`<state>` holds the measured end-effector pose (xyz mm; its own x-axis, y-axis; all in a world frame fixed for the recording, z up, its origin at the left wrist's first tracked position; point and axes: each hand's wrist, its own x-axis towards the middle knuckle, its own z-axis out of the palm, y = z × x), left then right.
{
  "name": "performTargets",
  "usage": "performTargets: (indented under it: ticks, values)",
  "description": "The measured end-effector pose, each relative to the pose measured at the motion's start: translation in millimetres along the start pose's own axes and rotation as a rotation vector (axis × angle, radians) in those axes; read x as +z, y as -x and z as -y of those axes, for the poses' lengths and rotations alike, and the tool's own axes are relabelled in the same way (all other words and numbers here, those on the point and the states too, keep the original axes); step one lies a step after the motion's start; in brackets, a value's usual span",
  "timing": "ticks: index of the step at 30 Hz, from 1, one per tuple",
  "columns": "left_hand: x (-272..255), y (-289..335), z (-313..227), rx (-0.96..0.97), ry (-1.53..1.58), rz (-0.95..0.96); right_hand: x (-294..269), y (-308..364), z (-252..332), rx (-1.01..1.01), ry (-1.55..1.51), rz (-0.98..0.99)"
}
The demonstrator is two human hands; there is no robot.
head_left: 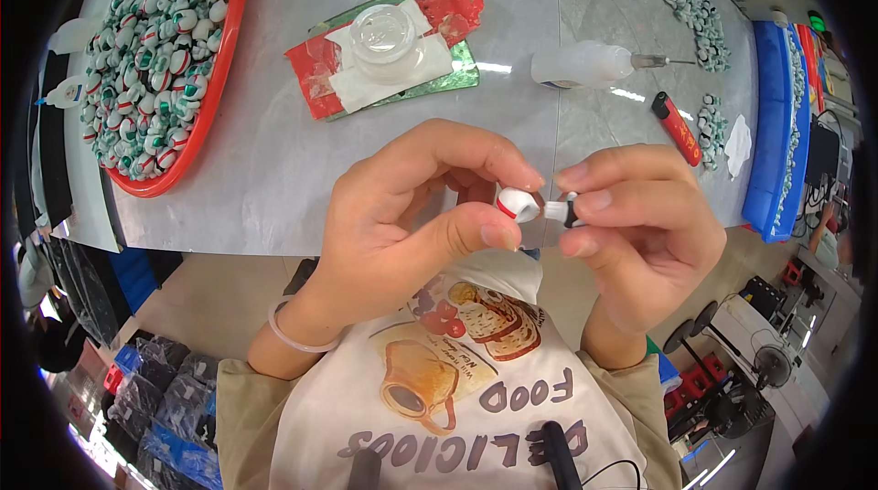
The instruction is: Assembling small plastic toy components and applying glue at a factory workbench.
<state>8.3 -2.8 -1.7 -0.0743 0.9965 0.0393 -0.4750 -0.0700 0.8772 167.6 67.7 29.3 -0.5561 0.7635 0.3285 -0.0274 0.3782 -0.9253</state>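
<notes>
Left hand (393,202) is pinching a red-banded white piece (516,205) at its 3 o'clock; right hand (654,229) is gripping a dark-collared white stem (558,210) at its 9 o'clock. Fingertip holds are presumably leaving the near-touching, facing ends exposed.

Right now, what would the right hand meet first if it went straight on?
The right hand would likely bring its small part against the red-banded white piece in the left hand; depth is uncertain.

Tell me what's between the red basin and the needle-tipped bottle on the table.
Head view: a round translucent container on white paper, over a red sheet and a green sheet.
</notes>
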Motion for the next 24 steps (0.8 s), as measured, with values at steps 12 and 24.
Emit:
performTargets:
  ticks: [12,24]
  values:
    - [-1.4,-2.7,3.3,0.044,-0.060,-0.016,8.9,-1.2,6.2,-0.072,0.215,-0.036]
    - [-3.0,-3.8,-4.8,0.078,-0.160,-0.024,6.6,-5.8,7.5,-0.214,0.313,0.003]
